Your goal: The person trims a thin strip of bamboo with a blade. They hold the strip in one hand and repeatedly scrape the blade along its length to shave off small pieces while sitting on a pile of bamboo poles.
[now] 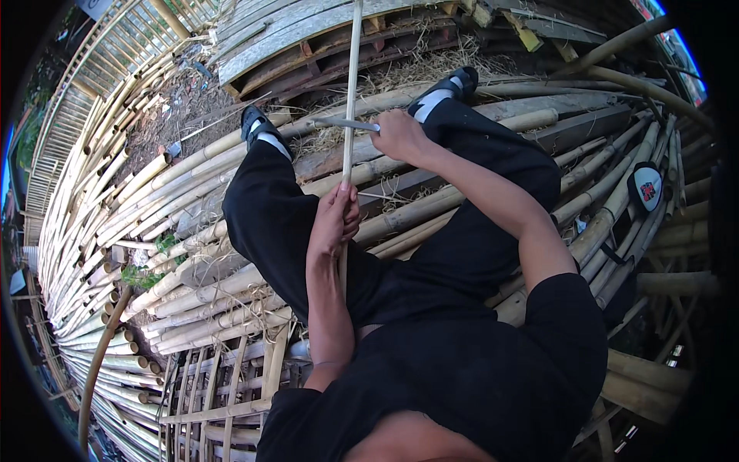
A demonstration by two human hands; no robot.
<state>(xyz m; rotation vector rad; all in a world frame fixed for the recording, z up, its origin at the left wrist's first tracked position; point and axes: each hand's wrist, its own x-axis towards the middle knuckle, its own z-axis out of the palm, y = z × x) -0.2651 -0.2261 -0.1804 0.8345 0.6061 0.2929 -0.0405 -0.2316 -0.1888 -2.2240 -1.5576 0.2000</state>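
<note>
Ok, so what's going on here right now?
A person holds a long pale strip upright in the picture between their spread legs. The left hand is closed around it low down, while the right hand grips a knife whose blade lies crosswise at the strip, higher up. Bamboo poles lie around the legs, and a wooden pallet sits beyond the feet.

We could pass between the stick [352, 85] and right leg [504, 142], above the bamboo poles [412, 211]; the knife [335, 122] blocks the far side.
</note>
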